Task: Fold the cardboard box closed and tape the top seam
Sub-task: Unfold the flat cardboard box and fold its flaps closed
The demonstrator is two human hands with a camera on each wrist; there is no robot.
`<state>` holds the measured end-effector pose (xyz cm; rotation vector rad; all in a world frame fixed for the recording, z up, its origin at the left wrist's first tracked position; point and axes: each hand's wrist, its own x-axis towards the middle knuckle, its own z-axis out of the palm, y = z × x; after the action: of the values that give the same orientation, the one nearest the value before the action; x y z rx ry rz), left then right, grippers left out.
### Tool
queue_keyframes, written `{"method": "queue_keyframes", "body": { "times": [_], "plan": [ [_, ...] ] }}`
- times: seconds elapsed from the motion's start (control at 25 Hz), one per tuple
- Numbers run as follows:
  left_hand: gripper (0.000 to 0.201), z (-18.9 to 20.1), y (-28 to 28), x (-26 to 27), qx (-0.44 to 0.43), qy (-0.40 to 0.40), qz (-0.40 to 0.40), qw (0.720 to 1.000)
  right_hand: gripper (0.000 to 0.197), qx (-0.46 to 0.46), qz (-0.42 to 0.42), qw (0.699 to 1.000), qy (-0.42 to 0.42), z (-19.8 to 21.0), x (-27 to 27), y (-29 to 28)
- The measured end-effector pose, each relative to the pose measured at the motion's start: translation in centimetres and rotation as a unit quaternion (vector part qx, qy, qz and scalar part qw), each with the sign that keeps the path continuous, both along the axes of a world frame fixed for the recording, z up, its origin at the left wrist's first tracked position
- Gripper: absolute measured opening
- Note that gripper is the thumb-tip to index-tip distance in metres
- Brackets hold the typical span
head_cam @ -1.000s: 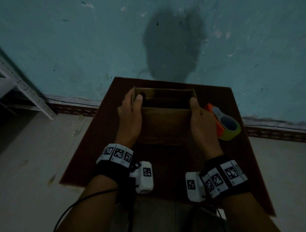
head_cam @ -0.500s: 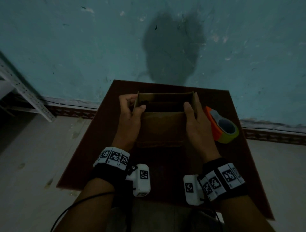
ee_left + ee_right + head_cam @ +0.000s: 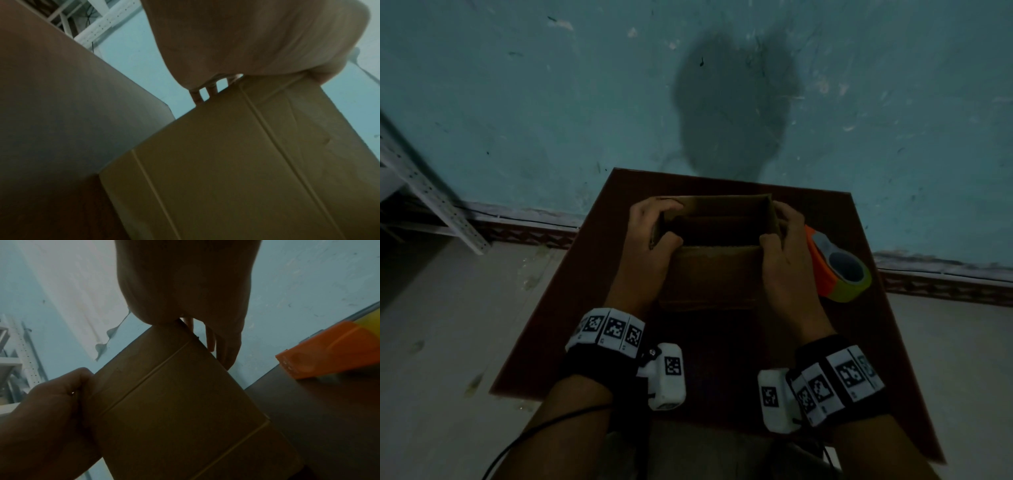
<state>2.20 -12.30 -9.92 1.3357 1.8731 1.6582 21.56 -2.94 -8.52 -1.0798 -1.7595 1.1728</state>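
Now cardboard box [image 3: 714,274] upright, mouth up, long axis left-right; left hand [image 3: 654,236] grips left flap; right hand [image 3: 786,246] grips right flap.

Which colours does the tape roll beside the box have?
Orange and yellow-green tape roll; the head view shows it best.

I see a dark reddish-brown square tabletop [image 3: 722,359] against the teal wall. On it stand an open brown cardboard box [image 3: 710,274] and, just right, an orange-and-yellow roll of tape [image 3: 839,270].
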Motion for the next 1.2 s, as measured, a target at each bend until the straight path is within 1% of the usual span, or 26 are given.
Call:
{"method": "queue_keyframes", "body": {
  "times": [0.08, 0.2, 0.24, 0.32, 0.36, 0.4, 0.44, 0.48, 0.52, 0.56, 0.6, 0.64, 0.72, 0.76, 0.8, 0.84, 0.88, 0.92, 0.96, 1.0, 1.04, 1.08, 1.12, 1.16, 1.2],
  "plan": [
    [0.057, 0.0, 0.1, -0.5, -0.019, -0.007, -0.002, 1.0, 0.043, 0.016, 0.008, 1.0, -0.005, -0.1, 0.0, 0.1],
    [0.07, 0.1, 0.1, -1.5, -0.08, 0.026, -0.007, 0.996, 0.028, -0.001, 0.04, 0.999, -0.035, 0.1, 0.0, 0.1],
    [0.072, 0.2, 0.1, -1.8, -0.107, 0.04, -0.014, 0.993, 0.026, -0.008, 0.041, 0.998, -0.037, 0.0, -0.1, 0.1],
    [0.072, 0.2, 0.3, -2.1, -0.162, 0.052, -0.041, 0.985, 0.032, -0.024, 0.03, 0.999, -0.03, -0.1, -0.1, 0.2],
    [0.07, 0.3, 0.5, -2.0, -0.183, 0.039, -0.053, 0.981, 0.033, -0.038, 0.024, 0.999, -0.028, 0.0, -0.1, 0.2],
    [0.068, 0.2, 0.9, -1.7, -0.194, 0.009, -0.053, 0.979, 0.031, -0.059, 0.023, 0.998, -0.027, 0.1, -0.1, 0.1],
    [0.069, 0.0, 1.1, -1.4, -0.199, -0.039, -0.037, 0.978, 0.028, -0.086, 0.027, 0.996, -0.026, 0.3, 0.0, 0.1],
    [0.075, -0.3, 1.1, -1.0, -0.206, -0.09, -0.012, 0.974, 0.03, -0.108, 0.031, 0.993, -0.022, 0.5, 0.0, 0.2],
    [0.082, -0.7, 1.2, -0.9, -0.204, -0.128, 0.012, 0.971, 0.035, -0.116, 0.034, 0.992, -0.024, 0.5, 0.0, 0.3],
    [0.083, -0.9, 1.3, -0.9, -0.193, -0.147, 0.022, 0.97, 0.039, -0.108, 0.036, 0.993, -0.035, 0.5, 0.0, 0.4],
    [0.077, -0.8, 1.2, -0.9, -0.172, -0.146, 0.023, 0.974, 0.039, -0.094, 0.036, 0.994, -0.048, 0.4, 0.0, 0.6],
    [0.064, -0.9, 1.2, -0.7, -0.135, -0.138, 0.018, 0.981, 0.037, -0.082, 0.034, 0.995, -0.054, 0.1, -0.1, 0.7],
    [0.031, -0.6, 1.0, -0.2, -0.075, -0.072, 0.036, 0.994, 0.028, -0.059, 0.027, 0.996, -0.061, -0.6, -0.1, 0.9],
    [0.019, -0.6, 1.0, 0.0, -0.057, -0.043, 0.052, 0.996, 0.024, -0.045, 0.021, 0.996, -0.077, -0.8, -0.1, 1.0],
    [0.013, -0.6, 0.9, 0.2, -0.041, -0.037, 0.058, 0.997, 0.029, -0.03, 0.013, 0.995, -0.093, -1.0, 0.0, 1.0],
    [0.021, -0.6, 0.8, 0.4, -0.025, -0.047, 0.06, 0.997, 0.046, -0.021, 0.003, 0.994, -0.103, -1.2, 0.0, 1.0],
    [0.036, -0.6, 0.7, 0.4, -0.008, -0.063, 0.055, 0.996, 0.062, -0.025, -0.005, 0.995, -0.096, -1.3, 0.1, 1.1],
    [0.049, -0.7, 0.7, 0.2, 0.007, -0.071, 0.051, 0.996, 0.073, -0.031, -0.01, 0.996, -0.078, -1.3, 0.1, 1.2],
    [0.056, -0.7, 0.7, 0.1, 0.01, -0.06, 0.048, 0.997, 0.08, -0.026, -0.006, 0.998, -0.062, -1.4, 0.1, 1.2],
    [0.052, -0.8, 0.8, 0.0, 0.004, -0.037, 0.042, 0.998, 0.082, -0.011, 0.001, 0.998, -0.061, -1.5, 0.1, 1.2],
    [0.037, -0.9, 0.9, 0.0, 0.003, -0.008, 0.047, 0.999, 0.077, 0.007, 0.006, 0.997, -0.074, -1.6, 0.1, 1.3],
    [0.017, -1.0, 1.0, 0.2, 0.005, 0.009, 0.066, 0.998, 0.067, 0.023, 0.012, 0.995, -0.095, -1.7, 0.1, 1.3],
    [0.004, -1.0, 1.1, 0.2, 0.007, 0.011, 0.083, 0.996, 0.056, 0.035, 0.013, 0.993, -0.116, -1.7, 0.1, 1.3],
    [0.011, -1.2, 1.2, 0.1, 0.008, 0.009, 0.102, 0.995, 0.048, 0.041, 0.011, 0.991, -0.126, -1.7, 0.1, 1.4],
    [0.014, -1.6, 1.4, 0.1, -0.002, -0.002, 0.109, 0.994, 0.045, 0.041, 0.011, 0.991, -0.127, -1.8, 0.2, 1.4]
  ]
}}
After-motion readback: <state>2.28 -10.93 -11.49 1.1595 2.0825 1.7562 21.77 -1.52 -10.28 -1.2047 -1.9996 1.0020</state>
